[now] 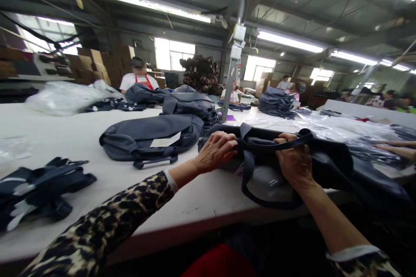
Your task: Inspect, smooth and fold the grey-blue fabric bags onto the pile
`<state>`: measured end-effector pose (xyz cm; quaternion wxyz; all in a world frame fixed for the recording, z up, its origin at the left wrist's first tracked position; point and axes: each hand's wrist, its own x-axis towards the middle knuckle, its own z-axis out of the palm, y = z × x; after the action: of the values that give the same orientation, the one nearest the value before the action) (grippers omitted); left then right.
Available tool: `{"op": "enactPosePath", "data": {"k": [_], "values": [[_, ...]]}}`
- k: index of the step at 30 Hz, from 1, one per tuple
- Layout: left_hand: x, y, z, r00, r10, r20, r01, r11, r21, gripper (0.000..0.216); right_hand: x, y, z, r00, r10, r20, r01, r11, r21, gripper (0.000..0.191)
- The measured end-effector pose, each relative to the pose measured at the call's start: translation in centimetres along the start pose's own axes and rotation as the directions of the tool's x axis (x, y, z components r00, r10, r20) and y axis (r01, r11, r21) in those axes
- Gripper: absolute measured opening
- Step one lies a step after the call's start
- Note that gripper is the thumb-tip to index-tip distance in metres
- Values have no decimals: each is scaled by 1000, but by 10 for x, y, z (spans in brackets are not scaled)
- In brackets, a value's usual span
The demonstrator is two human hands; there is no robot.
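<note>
A dark navy backpack [331, 160] lies on its side at the near edge of the white worktable [81, 138], its straps looping toward me. My left hand [217, 150] is closed on the bag's left end, fingers curled over the fabric. Close beside it, my right hand [294, 160] grips the bag's upper edge where a strap crosses the knuckles. Both arms wear leopard-print sleeves.
Another navy backpack [152, 137] with a white tag lies flat behind my left hand. Dark strap bundles [35, 190] sit at the left. Clear plastic bags [65, 95], a pole [232, 73], stacked bags [276, 101] and several seated workers fill the far side. Another person's arm [398, 149] reaches in at right.
</note>
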<state>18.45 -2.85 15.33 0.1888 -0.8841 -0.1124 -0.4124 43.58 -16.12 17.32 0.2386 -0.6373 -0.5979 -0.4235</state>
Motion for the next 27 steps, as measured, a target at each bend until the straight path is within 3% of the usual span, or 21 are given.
{"op": "enactPosePath", "data": {"k": [3,8,15,21,25,27], "values": [[-10,-1,3,998,42,47,-44,998,48,34,3,0,-3,999,-41,18,41,998,-42,24],[11,-4,6,997,-37,64,36,999,22,32,7,-1,-5,988,-144,49,149,982,-119,26],[29,-5,-3,962,-5,274,21,998,-55,23,15,2,-8,979,-194,64,197,979,-56,22],[40,-10,-16,944,-36,329,108,973,-204,14,23,2,-20,977,-205,67,202,979,39,27],[53,-12,-34,946,-87,313,182,941,-286,14,27,10,-32,961,-234,150,243,969,-42,50],[57,-10,-44,934,-80,348,193,933,-305,16,29,15,-37,950,-196,243,224,970,-95,50]]}}
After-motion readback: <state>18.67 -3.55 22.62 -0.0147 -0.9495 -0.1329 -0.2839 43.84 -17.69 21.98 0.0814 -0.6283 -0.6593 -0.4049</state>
